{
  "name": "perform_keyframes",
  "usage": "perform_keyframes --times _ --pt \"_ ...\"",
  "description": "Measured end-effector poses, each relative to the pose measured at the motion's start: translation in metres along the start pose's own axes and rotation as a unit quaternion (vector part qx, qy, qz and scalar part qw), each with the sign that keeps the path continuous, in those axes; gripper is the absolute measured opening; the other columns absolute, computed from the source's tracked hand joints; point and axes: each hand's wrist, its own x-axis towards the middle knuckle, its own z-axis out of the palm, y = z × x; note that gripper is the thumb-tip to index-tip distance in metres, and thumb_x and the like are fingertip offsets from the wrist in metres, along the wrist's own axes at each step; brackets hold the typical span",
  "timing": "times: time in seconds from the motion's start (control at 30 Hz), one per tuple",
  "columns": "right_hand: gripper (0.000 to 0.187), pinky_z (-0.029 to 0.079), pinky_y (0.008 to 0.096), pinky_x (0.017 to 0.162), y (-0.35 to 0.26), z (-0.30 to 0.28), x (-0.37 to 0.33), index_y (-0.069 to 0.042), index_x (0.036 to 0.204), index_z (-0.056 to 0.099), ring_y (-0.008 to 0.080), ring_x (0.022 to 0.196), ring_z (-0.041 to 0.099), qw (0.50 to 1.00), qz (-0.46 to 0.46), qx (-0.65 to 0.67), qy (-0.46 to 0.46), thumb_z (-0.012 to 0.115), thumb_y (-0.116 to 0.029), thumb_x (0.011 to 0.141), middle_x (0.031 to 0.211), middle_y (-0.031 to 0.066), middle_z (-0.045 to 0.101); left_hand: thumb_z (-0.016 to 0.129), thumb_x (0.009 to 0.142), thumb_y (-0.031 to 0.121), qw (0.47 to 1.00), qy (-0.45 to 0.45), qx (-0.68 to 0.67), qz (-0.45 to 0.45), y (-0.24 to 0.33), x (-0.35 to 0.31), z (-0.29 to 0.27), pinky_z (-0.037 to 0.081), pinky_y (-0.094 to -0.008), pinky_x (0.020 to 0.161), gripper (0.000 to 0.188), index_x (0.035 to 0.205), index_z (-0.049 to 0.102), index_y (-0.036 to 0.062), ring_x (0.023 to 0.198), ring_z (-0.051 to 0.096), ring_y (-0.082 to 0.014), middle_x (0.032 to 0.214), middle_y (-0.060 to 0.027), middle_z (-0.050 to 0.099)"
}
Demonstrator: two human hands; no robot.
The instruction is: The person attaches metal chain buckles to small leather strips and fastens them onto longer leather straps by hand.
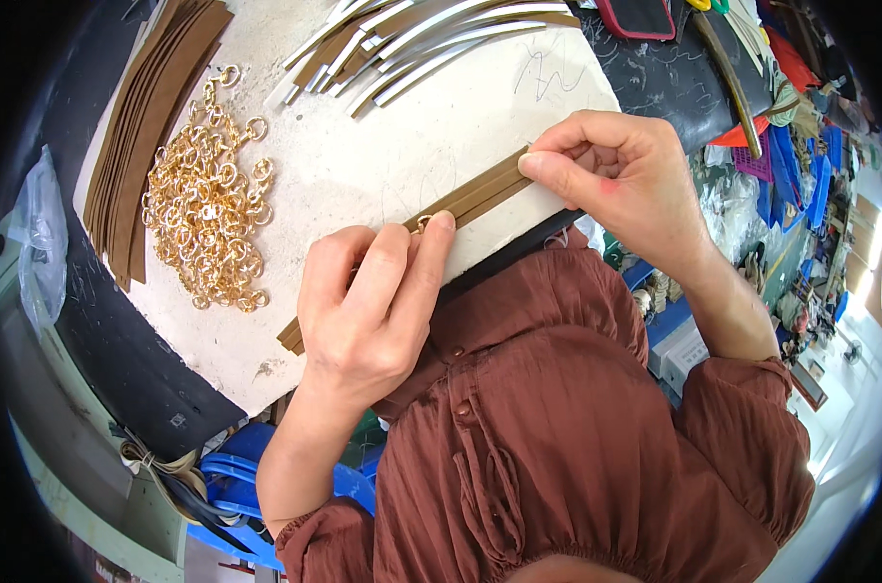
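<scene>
Apparently, we steadied the brown strip (482, 192) for straightness.
Our right hand (633, 173) clamped its grip on one end; our left hand (368, 306) lay across, closure unclear.

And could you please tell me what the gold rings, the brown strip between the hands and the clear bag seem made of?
Gold rings: most likely polished metal, judging by the bright glints.
Brown strip: perhaps leather or a synthetic imitation, its face matt and even; the look leaves it open.
Clear bag: probably thin, glossy plastic film, being see-through and creased.
</scene>
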Motion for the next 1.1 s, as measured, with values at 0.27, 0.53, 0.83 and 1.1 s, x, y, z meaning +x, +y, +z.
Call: perform_keyframes --times 0.27,0.53,0.83,1.1 --pt "0.008 0.042 0.0200 0.053 0.004 0.001 -0.001 -0.003 0.088 0.072 0.0072 0.062 0.056 0.979 -0.133 -0.147 0.054 0.073 -0.005 0.080 0.074 0.0001 0.062 0.066 0.058 0.008 1.000 -0.015 -0.006 -0.002 -0.001 -0.001 0.001 0.045 -0.0295 0.062 0.043 0.100 0.071 -0.0005 0.073 0.053 -0.0202 0.089 -0.0061 0.058" --pt "0.054 0.038 0.0345 0.084 0.014 0.018 -0.028 -0.021 0.118 0.068 0.0212 0.100 0.051 0.835 -0.355 -0.414 0.071 0.061 0.005 0.072 0.113 0.0037 0.055 0.066 0.059 0.010 1.000 -0.001 -0.001 0.003 0.001 -0.001 0.004 0.044 -0.0300 0.063 0.042 0.100 0.071 0.0007 0.074 0.053 -0.0203 0.089 -0.0054 0.057" --pt "0.038 0.047 0.0372 0.080 0.003 0.000 -0.009 -0.007 0.108 0.069 0.0291 0.097 0.059 0.880 -0.380 -0.267 0.103 0.065 0.009 0.073 0.107 0.0098 0.062 0.072 0.068 -0.003 0.988 0.120 -0.031 -0.089 0.002 -0.018 -0.025 0.048 -0.0329 0.061 0.028 0.096 0.069 0.0003 0.073 0.059 -0.0238 0.087 -0.0099 0.062" --pt "0.025 0.045 0.0363 0.077 -0.012 0.012 -0.004 -0.006 0.094 0.065 0.0280 0.088 0.054 0.932 -0.286 -0.223 -0.001 0.073 -0.001 0.070 0.093 0.0084 0.056 0.076 0.075 0.000 0.908 0.070 0.032 -0.412 0.035 -0.058 -0.055 0.048 -0.0324 0.063 0.024 0.098 0.069 0.0020 0.077 0.059 -0.0244 0.090 -0.0109 0.061"
